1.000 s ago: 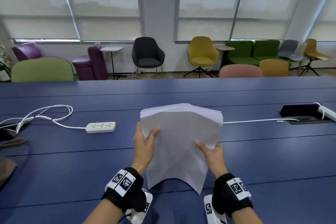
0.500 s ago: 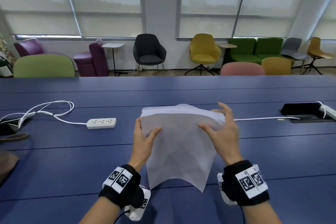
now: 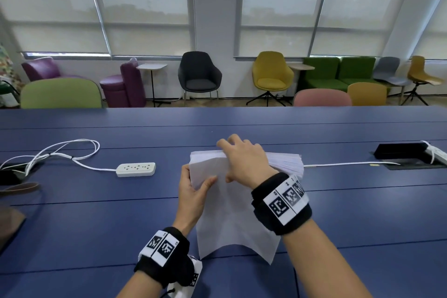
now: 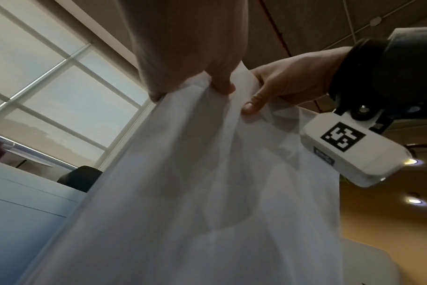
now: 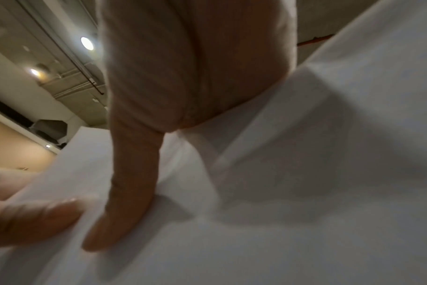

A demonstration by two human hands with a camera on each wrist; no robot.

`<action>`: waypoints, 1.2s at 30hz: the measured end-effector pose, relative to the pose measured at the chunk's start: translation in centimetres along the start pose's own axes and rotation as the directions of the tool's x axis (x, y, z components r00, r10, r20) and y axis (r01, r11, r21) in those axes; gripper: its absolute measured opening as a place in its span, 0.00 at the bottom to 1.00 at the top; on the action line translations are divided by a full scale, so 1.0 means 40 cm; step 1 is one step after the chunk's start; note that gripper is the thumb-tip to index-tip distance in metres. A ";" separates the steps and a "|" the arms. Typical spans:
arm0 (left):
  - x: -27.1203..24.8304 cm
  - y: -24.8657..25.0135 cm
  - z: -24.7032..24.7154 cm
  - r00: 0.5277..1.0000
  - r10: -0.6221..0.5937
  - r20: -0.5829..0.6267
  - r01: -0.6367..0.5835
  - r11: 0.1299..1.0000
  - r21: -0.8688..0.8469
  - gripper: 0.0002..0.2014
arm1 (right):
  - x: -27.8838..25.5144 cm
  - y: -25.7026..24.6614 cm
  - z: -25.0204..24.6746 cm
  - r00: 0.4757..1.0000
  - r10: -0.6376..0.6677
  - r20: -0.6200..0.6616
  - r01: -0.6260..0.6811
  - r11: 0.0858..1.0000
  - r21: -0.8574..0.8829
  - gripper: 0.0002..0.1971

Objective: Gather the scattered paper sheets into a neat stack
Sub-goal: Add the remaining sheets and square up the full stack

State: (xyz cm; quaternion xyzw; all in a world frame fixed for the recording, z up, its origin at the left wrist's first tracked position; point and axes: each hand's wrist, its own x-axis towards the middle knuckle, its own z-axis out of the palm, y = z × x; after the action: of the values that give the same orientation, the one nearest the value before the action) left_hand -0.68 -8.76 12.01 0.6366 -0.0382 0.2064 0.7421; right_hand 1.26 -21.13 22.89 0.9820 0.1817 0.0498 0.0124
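A stack of white paper sheets [image 3: 232, 220] stands on its lower edge on the blue table [image 3: 96, 225], with its top tilted away from me. My left hand [image 3: 193, 191] grips the stack's left edge, thumb across the front sheet. My right hand [image 3: 244, 159] lies over the top edge, fingers curled behind and thumb on the front. In the left wrist view the paper [image 4: 207, 192] fills the frame and the right hand [image 4: 288, 77] pinches its top. The right wrist view shows the paper [image 5: 305, 192] with my right thumb [image 5: 132, 173] pressed on it.
A white power strip [image 3: 136, 169] with a looped cable [image 3: 60, 150] lies to the left of the stack. Another white cable [image 3: 348, 164] runs right to a black cable box [image 3: 406, 155]. A brown object [image 3: 9, 222] sits at the left edge. Chairs stand beyond the table.
My right hand left the stack's lower right edge, rose to the top edge and slid left along it. The left hand kept its grip.
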 end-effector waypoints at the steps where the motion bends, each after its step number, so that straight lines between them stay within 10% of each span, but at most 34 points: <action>1: -0.001 0.001 -0.001 1.000 0.003 0.000 -0.003 1.000 0.010 0.17 | 0.000 -0.002 -0.001 1.000 -0.005 -0.008 0.005 1.000 -0.002 0.37; 6: 0.004 -0.013 -0.010 1.000 0.007 0.017 -0.008 0.998 0.059 0.20 | -0.014 0.008 -0.021 0.995 -0.094 -0.032 0.095 0.995 0.015 0.09; 13: -0.040 -0.110 -0.111 0.966 -0.192 0.172 0.130 0.939 0.319 0.18 | -0.105 0.096 -0.046 0.982 -0.053 -0.182 0.097 0.966 0.239 0.17; 22: -0.012 -0.121 -0.197 0.897 -0.427 0.115 0.439 0.890 -0.120 0.27 | -0.213 0.315 -0.004 0.906 0.345 -0.243 0.126 0.327 0.936 0.08; 29: 0.039 0.016 -0.046 0.958 0.026 -0.287 -0.029 1.000 -0.008 0.07 | -0.204 0.272 0.140 0.713 0.652 -0.258 0.247 0.110 0.963 0.11; 36: -0.071 -0.104 -0.027 0.992 -0.027 -0.125 0.039 0.995 0.095 0.14 | -0.209 0.202 0.394 0.651 0.759 -0.025 0.022 0.014 1.000 0.11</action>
State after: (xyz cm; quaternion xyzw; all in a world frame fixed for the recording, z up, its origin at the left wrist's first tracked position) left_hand -2.01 -8.88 7.04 0.6586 0.0282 0.2347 0.7143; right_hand -2.03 -31.78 6.79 0.6770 -0.1283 0.2181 -0.6912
